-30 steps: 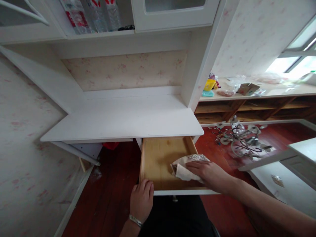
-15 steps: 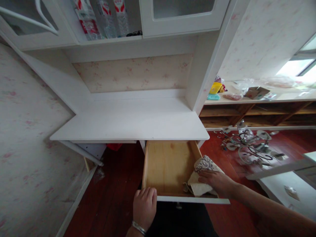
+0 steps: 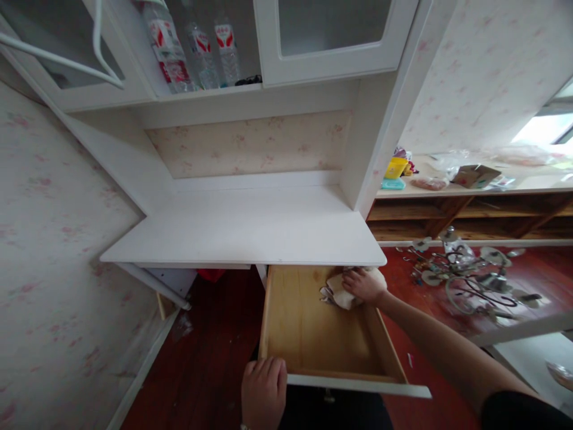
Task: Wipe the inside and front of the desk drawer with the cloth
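A wooden drawer (image 3: pixel 308 334) with a white front is pulled out from under the white desk (image 3: pixel 250 233). My left hand (image 3: pixel 265 388) is closed over the left end of the drawer's front edge. At the drawer's far right corner, my right hand (image 3: pixel 364 285) presses on a cream cloth (image 3: pixel 344 298), its fingers curled into the fabric. Part of the cloth hangs over the right side wall, and a loose corner lies on the drawer bottom. The palm hides some of the cloth.
Plastic bottles (image 3: pixel 203 57) stand in the open cabinet shelf above the desk. On the red floor at right lies a chandelier (image 3: pixel 474 275). Behind it is a low wooden shelf unit (image 3: pixel 416 212) with a yellow container (image 3: pixel 396 168) and a cardboard box (image 3: pixel 475 176) on top.
My right hand has moved the cloth from the drawer's front right part to its far right corner. My left hand stays on the front edge. The view has shifted slightly.
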Available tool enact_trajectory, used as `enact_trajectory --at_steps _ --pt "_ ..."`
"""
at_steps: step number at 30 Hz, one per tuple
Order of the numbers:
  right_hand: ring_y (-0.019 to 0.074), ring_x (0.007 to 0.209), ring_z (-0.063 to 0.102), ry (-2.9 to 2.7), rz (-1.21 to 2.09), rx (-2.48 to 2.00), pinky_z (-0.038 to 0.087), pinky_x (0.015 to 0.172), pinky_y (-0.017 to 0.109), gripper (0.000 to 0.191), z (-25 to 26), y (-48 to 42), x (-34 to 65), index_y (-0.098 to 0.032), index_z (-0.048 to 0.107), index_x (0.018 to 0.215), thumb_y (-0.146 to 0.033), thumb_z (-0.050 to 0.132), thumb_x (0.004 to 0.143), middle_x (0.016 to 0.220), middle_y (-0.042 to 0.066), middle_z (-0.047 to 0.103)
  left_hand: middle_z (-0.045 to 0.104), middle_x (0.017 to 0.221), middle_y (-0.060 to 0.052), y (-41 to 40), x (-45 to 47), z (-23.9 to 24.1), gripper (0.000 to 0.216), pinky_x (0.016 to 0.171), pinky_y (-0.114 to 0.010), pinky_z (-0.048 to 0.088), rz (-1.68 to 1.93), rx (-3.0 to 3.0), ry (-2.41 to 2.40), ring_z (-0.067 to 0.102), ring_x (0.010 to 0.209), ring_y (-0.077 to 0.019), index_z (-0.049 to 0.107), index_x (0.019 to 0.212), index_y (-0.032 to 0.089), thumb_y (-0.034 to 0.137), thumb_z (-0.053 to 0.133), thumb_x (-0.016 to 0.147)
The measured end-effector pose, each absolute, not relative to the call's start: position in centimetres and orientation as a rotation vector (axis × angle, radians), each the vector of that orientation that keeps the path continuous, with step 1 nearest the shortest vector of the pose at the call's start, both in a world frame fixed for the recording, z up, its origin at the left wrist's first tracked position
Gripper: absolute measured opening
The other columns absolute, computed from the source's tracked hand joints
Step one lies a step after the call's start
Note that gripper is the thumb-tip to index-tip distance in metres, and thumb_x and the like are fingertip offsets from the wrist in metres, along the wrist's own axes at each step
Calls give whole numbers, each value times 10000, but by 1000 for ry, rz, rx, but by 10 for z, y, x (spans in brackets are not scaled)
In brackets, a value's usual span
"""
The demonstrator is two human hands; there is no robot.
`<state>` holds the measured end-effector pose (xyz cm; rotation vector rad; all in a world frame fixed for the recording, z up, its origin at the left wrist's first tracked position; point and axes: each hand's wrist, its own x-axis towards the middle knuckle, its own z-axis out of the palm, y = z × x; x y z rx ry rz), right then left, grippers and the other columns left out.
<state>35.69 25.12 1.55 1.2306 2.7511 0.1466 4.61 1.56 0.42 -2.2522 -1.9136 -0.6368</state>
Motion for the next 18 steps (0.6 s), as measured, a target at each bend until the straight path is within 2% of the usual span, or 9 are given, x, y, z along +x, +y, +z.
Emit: enact_trajectory --at_steps 6,9,11,15,18 --pt "250 1073 523 2632 152 1230 388 832 382 337 14 262 351 -206 630 1085 -89 406 862 1162 140 601 597 672 14 17 45 7 208 678 -324 315 -606 -2297 -1928 549 663 -146 571 758 226 192 419 897" --pt "236 1035 559 2591 111 1342 403 840 375 386 24 247 354 -221 558 1207 -113 443 855 1192 134 583 636 780 13 16 40 20 177 712 -320 345 -571 -2476 -1936 574 739 -143 595 862 243 246 424 907" --pt "235 1022 574 2611 63 1418 415 847 369 427 36 227 361 -219 500 1277 -166 476 854 1219 135 568 653 904 5 18 35 28 171 755 -318 374 -561 -2613 -1904 588 834 -147 597 972 257 316 453 902" --pt "254 1019 593 2597 -53 1656 471 790 357 484 61 167 387 -237 440 1330 -338 484 859 1344 129 491 635 1062 -32 25 25 28 339 819 -342 425 -568 -2676 -1819 580 964 -187 586 1094 254 470 536 838" --pt "251 973 626 2513 -165 1765 504 706 341 492 66 115 406 -290 434 1329 -281 470 839 1367 97 482 624 1082 -48 33 21 16 369 847 -358 449 -599 -2639 -1805 575 989 -201 582 1117 247 461 575 817"
